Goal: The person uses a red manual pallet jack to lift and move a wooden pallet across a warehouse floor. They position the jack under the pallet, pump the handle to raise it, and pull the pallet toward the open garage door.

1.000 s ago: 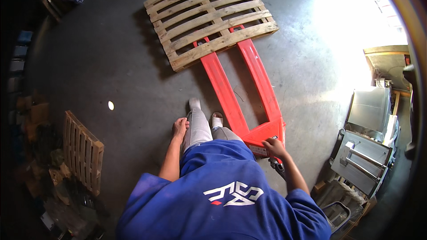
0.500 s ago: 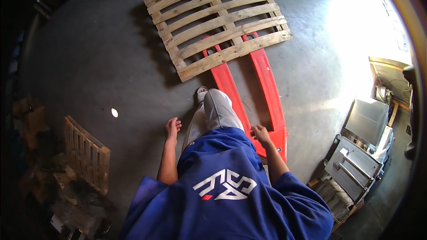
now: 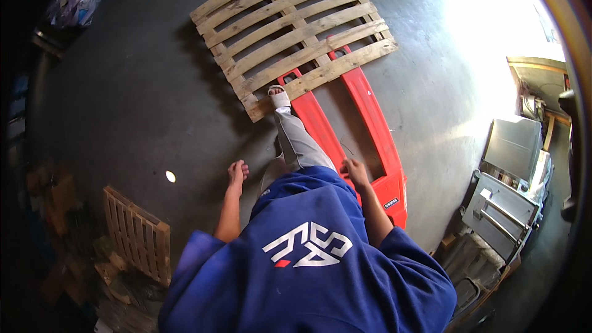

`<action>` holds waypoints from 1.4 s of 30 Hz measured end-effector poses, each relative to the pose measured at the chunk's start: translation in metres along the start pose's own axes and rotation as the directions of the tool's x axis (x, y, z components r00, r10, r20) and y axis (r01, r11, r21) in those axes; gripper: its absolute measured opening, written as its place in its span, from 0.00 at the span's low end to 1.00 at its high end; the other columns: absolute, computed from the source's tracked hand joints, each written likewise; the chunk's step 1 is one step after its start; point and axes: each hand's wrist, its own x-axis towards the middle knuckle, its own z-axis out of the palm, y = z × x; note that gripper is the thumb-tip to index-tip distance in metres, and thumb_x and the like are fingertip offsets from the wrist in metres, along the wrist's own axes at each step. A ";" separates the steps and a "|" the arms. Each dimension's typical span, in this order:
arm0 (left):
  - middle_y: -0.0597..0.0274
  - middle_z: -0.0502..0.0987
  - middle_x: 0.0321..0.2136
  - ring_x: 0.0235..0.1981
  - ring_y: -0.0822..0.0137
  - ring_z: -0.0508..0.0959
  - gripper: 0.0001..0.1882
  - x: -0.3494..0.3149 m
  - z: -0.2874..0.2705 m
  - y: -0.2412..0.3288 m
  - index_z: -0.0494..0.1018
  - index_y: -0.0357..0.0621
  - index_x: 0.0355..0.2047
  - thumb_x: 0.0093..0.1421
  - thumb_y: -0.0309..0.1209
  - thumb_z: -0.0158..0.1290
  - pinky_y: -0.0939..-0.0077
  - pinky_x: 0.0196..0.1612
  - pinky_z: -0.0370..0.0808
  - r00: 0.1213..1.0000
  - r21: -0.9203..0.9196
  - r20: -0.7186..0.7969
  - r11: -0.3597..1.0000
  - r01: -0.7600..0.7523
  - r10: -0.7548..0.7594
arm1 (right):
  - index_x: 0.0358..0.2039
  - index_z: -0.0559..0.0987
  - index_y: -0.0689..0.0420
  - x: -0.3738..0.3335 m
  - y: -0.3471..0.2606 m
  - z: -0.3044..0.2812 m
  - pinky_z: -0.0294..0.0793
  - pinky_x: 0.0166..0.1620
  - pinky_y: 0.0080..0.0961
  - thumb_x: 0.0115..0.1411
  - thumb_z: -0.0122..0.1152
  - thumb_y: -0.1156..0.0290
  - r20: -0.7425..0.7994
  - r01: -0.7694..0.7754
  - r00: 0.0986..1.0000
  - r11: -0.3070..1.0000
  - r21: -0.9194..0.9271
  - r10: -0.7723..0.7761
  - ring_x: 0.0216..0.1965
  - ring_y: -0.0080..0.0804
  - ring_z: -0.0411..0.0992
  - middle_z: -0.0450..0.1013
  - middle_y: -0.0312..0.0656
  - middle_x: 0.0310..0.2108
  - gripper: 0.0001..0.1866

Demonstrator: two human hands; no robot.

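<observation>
Bare, weathered wood makes up the pallet (image 3: 293,34), which lies flat on the grey concrete floor (image 3: 123,98) ahead of the person, its slats running across and its near edge resting over the tips of the red pallet jack forks (image 3: 351,129); the forks are only partly under it, and most of their length lies bare between the pallet and the person. One foot in a pale sandal (image 3: 279,97) is set at the pallet's near edge, touching or just short of the front board; which cannot be told. The left hand (image 3: 237,171) hangs free beside the leg, holding nothing, its fingers loosely curled and slightly apart. The right hand (image 3: 354,171) hovers over the back of the forks, fingers loosely bent; whether it touches the red steel cannot be told. The pallet looks stiff and fairly heavy for one person, rough rather than slippery, with splintery edges and perhaps nail heads; it would likely scrape along the concrete rather than glide. The sound place to grip it is the thick front board or a stringer end, not a thin slat, which could crack. A second pallet (image 3: 135,234) leans among clutter at the person's left, and metal cabinets (image 3: 512,172) stand at the right.
</observation>
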 end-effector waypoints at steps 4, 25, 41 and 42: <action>0.66 0.82 0.37 0.36 0.72 0.81 0.21 -0.001 0.044 0.051 0.77 0.48 0.49 0.66 0.49 0.52 0.74 0.42 0.76 0.996 -0.106 0.066 0.993 -0.060 0.067 | 0.42 0.83 0.67 -0.028 0.077 -0.021 0.75 0.42 0.30 0.69 0.55 0.54 -0.103 -0.056 0.994 0.957 -0.285 0.027 0.37 0.30 0.76 0.81 0.42 0.34 0.24; 0.42 0.60 0.69 0.68 0.50 0.65 0.53 0.311 0.338 -0.016 0.43 0.40 0.74 0.66 0.67 0.45 0.58 0.70 0.62 0.963 -0.827 0.249 0.495 0.267 -0.104 | 0.51 0.78 0.50 0.566 0.127 0.027 0.76 0.41 0.35 0.70 0.38 0.36 -0.011 -0.198 0.979 0.929 -0.313 0.205 0.40 0.31 0.75 0.78 0.41 0.39 0.33; 0.42 0.68 0.64 0.64 0.50 0.71 0.37 0.419 0.357 -0.059 0.56 0.33 0.70 0.73 0.51 0.47 0.64 0.69 0.64 0.994 -0.856 -0.110 0.509 -0.090 -0.010 | 0.37 0.80 0.70 0.609 0.142 0.112 0.73 0.45 0.35 0.69 0.25 0.28 0.176 0.058 0.984 0.913 -0.403 0.015 0.38 0.37 0.74 0.76 0.52 0.32 0.52; 0.42 0.69 0.63 0.63 0.50 0.72 0.36 0.419 0.354 -0.063 0.57 0.33 0.69 0.73 0.50 0.47 0.64 0.69 0.65 0.992 -0.852 -0.121 0.515 -0.092 -0.024 | 0.32 0.79 0.69 0.602 0.139 0.114 0.73 0.43 0.35 0.69 0.24 0.28 0.231 0.056 0.972 0.924 -0.377 0.036 0.36 0.36 0.73 0.74 0.49 0.29 0.51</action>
